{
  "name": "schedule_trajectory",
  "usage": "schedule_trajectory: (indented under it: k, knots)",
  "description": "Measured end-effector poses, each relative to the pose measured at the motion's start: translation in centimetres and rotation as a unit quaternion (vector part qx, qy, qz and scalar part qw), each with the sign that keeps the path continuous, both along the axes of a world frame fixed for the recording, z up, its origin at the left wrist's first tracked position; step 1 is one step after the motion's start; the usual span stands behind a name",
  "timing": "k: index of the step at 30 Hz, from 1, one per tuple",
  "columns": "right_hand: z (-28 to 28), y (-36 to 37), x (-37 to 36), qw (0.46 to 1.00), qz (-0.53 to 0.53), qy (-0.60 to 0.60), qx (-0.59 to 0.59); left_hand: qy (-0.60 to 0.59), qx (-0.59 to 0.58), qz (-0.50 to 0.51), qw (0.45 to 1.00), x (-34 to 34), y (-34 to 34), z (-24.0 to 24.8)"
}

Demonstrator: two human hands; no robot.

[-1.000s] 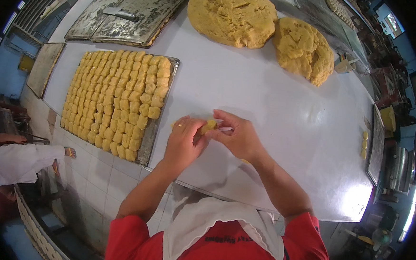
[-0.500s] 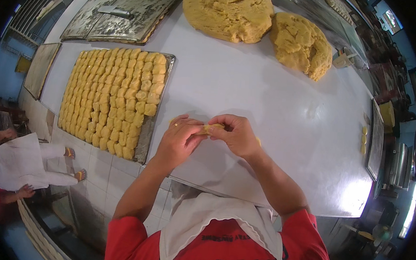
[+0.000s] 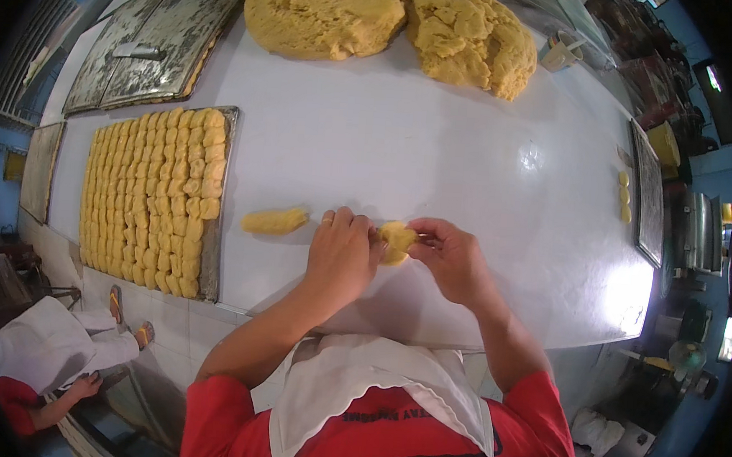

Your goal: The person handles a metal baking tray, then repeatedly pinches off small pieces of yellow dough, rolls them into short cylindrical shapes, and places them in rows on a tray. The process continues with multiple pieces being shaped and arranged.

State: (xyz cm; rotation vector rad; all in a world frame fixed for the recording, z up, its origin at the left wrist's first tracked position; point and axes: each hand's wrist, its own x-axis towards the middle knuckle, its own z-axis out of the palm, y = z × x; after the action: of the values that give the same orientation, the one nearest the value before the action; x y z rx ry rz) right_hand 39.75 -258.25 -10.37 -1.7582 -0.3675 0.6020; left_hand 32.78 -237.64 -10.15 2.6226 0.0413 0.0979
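A small flattened piece of yellow dough (image 3: 396, 240) lies between my hands, low over the table or on it. My right hand (image 3: 454, 261) pinches its right edge between thumb and fingertips. At its left edge are the curled fingers of my left hand (image 3: 344, 251), which wears a ring; the back of that hand hides part of the grip. A short dough log (image 3: 274, 220) rests on the table just left of my left hand. Further left, a metal tray (image 3: 211, 261) holds many dough pieces in close rows, with a bare strip along its right side.
Two big dough mounds, one (image 3: 325, 12) larger than the other (image 3: 474, 38), sit at the far side. Dark metal sheets (image 3: 155, 44) with a scraper (image 3: 138, 50) lie far left. Several dough pieces (image 3: 624, 196) lie near the right-hand tray (image 3: 646, 191). Another person (image 3: 40, 347) is at lower left.
My hands have moved apart slightly, and a wider dough piece shows between them. The dough log is now in plain sight beside my left hand. The whole view has shifted, moving the table's contents leftward.
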Motion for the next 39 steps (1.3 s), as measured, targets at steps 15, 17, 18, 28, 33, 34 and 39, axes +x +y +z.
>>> schedule_trajectory:
  k: [15,17,18,28,33,34,39]
  knots:
    - [-0.8,-0.6,3.6,0.919,0.118,-0.372,-0.052,0.184,-0.221,-0.015,0.958,1.3,-0.3,2.6]
    - [-0.8,-0.4,3.2,0.910,0.163,-0.379,-0.047,0.092,-0.228,-0.022,0.969,-0.3,-0.6,2.5]
    - [-0.7,-0.4,2.6,0.934,0.161,-0.318,-0.038,0.041,-0.246,-0.010,0.968,-1.1,-0.7,2.3]
    - [-1.3,2.6,-0.6,0.978,0.040,-0.203,0.003,0.003,-0.262,0.087,0.961,-4.0,-0.4,0.9]
    - [-1.1,2.5,-1.4,0.954,0.060,-0.293,-0.004,-0.024,-0.197,0.033,0.980,-2.0,0.7,0.9]
    - [-1.0,2.4,-1.6,0.952,0.062,-0.300,0.000,-0.059,-0.231,0.022,0.971,-1.6,0.8,1.0]
    - [-0.6,2.0,-2.0,0.982,0.017,-0.179,-0.053,-0.070,-0.099,-0.086,0.989,-0.9,1.1,1.5]
